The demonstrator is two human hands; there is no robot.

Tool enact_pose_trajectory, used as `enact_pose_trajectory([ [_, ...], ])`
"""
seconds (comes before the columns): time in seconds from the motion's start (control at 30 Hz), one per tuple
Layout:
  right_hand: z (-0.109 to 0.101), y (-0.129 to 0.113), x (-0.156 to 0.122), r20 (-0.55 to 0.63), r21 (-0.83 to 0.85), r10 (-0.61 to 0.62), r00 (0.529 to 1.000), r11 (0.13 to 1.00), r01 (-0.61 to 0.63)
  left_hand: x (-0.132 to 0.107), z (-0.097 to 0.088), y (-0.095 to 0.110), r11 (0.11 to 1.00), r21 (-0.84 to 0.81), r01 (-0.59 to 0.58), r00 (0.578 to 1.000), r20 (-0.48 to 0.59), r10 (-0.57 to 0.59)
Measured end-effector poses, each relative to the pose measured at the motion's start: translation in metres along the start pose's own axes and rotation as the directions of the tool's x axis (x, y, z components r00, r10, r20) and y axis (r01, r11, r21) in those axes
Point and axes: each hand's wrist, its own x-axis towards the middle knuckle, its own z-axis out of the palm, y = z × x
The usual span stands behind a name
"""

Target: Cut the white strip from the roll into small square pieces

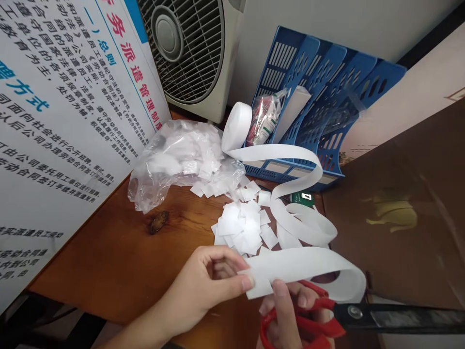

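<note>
My left hand [214,286] pinches the end of a long white strip [301,261] between thumb and fingertips. Red-handled scissors [327,320] are gripped in my right hand [290,315], their dark blades pointing right, away from the strip. The index finger of that hand touches the strip's lower edge near its end. From there the strip loops right, curls back in folds and runs up to a white roll [237,127]. Just beyond my left hand lies a heap of small white cut squares [241,225].
An open clear plastic bag [145,186] full of white pieces lies at the back left. Behind stand a box fan [228,58] and a blue file rack [269,63] holding a plastic packet [265,116]. A printed board [72,121] borders the wooden table [119,271] on the left.
</note>
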Motion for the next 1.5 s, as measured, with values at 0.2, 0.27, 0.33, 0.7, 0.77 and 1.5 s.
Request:
enact_pose_trajectory([
  [0.2, -0.002, 0.013, -0.009, 0.052, 0.115, 0.038, 0.998, 0.992, -0.043, 0.005, -0.004, -0.003, 0.995, -0.092, 0.037, 0.999, -0.004, -0.038],
  [0.27, -0.002, 0.013, -0.009, 0.093, 0.174, 0.042, 0.995, 0.983, -0.057, 0.006, -0.006, -0.002, 0.995, -0.092, 0.049, 0.998, 0.04, -0.045],
  [0.33, -0.002, 0.012, -0.008, 0.104, 0.186, 0.034, 0.994, 0.981, -0.053, 0.006, -0.007, -0.001, 0.993, -0.103, 0.061, 0.996, 0.068, -0.054],
  [0.7, -0.007, 0.038, -0.015, 0.024, 0.054, -0.019, 1.0, 0.998, 0.018, 0.005, -0.002, -0.006, 0.986, -0.165, -0.003, 1.0, 0.001, 0.004],
  [0.77, -0.007, 0.039, -0.017, 0.009, 0.041, -0.025, 1.0, 0.999, 0.025, 0.004, 0.0, -0.009, 0.982, -0.189, -0.032, 0.999, -0.034, 0.026],
  [1.5, 0.02, -0.007, -0.013, -0.043, 0.272, 0.156, 0.987, 0.952, -0.138, 0.001, 0.025, -0.031, 0.954, -0.151, -0.26, 0.905, -0.384, 0.186],
])
